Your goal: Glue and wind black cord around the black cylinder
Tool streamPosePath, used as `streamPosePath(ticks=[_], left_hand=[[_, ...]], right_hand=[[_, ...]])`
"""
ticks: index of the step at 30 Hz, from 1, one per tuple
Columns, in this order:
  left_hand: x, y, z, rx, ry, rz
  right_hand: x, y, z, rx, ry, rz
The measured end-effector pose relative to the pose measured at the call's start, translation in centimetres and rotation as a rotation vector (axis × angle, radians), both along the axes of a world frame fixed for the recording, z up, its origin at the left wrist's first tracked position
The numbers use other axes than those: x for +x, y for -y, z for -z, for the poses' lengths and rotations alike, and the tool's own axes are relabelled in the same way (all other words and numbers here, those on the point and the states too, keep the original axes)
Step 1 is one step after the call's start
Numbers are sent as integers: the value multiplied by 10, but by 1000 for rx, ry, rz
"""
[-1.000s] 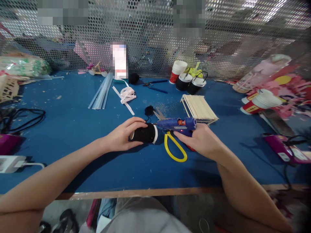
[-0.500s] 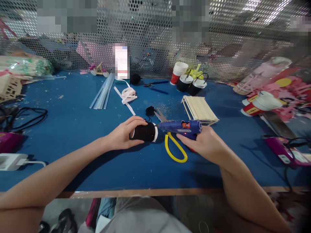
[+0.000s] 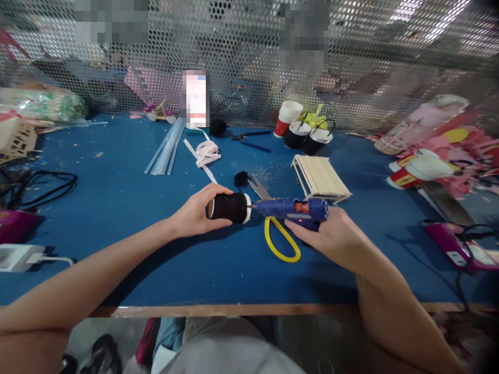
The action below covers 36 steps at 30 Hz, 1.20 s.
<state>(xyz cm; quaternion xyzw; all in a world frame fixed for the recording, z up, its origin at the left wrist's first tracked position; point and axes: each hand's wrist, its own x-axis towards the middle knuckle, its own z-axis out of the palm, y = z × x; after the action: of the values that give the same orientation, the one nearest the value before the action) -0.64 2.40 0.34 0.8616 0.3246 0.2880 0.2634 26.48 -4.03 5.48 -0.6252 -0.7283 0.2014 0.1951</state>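
Note:
My left hand (image 3: 202, 210) is wrapped round a paper cup (image 3: 230, 208) covered in black yarn, lying on its side with its white rim to the right. In my right hand (image 3: 331, 231) is a blue glue gun (image 3: 290, 209), gripped by its handle, a small red light showing. Its nozzle points left and meets the cup's rim. Beneath the gun lie scissors (image 3: 283, 244) with yellow handles, blades partly hidden. A small ball of black yarn (image 3: 241, 179) sits just behind the cup.
Behind are white ribbon (image 3: 207, 153), clear glue sticks (image 3: 166, 150), blue-handled pliers (image 3: 251, 139), two black-wrapped cups (image 3: 297, 136) and stacked paper cups (image 3: 287, 117). A small wooden stick rack (image 3: 322, 176) stands right of centre. A perforated metal screen (image 3: 241, 57) backs the table.
The glue gun's nozzle has shifted slightly left and down, from above the cup's side to its rim. The cup has turned a little in my left hand.

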Motion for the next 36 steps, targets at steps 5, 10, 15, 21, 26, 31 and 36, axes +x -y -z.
streamPosePath(ticks=[5,10,15,21,26,31,36], left_hand=[[0,0,0,-59,-2,-53],[0,0,2,-111,10,-69],[-1,0,4,-141,16,-94],[0,0,3,-58,38,-49],[1,2,0,56,39,6],[1,4,-1,133,27,72],[0,5,1,176,8,103]], right_hand=[[-1,1,0,-28,4,12],[-3,2,-2,-31,7,14],[-1,3,-2,-31,11,2],[-1,2,-2,56,11,-4],[-1,1,-3,87,1,-33],[0,-3,-2,86,11,-39],[1,-5,0,98,68,-31]])
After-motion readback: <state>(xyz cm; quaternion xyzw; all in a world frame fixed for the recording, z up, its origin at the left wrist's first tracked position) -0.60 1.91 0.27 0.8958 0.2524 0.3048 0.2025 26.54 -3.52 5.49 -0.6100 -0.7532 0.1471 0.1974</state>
